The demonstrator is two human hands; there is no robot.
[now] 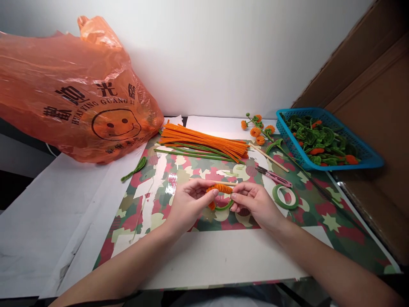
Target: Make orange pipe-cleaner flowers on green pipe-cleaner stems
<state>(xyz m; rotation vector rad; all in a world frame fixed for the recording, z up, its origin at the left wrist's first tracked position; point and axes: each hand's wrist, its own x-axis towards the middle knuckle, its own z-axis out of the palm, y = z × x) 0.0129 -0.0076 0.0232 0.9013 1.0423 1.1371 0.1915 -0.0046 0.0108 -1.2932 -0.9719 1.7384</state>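
Between my two hands is a coiled orange pipe cleaner (pixel 220 188), its turns packed close in a curved row. My left hand (pixel 191 202) is closed on its left end, thumb in front. At the other end my right hand (pixel 255 202) pinches with thumb and forefinger. A green pipe cleaner (pixel 225 207) bows below the coil and runs up to the right fingertips; how it joins the coil is hidden. A thin wooden stick (pixel 228 183) shows just behind the coil; whether it touches the hands I cannot tell.
Orange pipe cleaners (pixel 201 138) and green ones (pixel 198 155) lie behind. At right are pink-handled scissors (pixel 276 178), green tape (pixel 285 197), another wooden stick (pixel 270 157), orange flowers (pixel 255 132) and a blue basket (pixel 348 165). An orange plastic bag (pixel 79 85) stands left; a green leaf (pixel 136 167) lies nearby.
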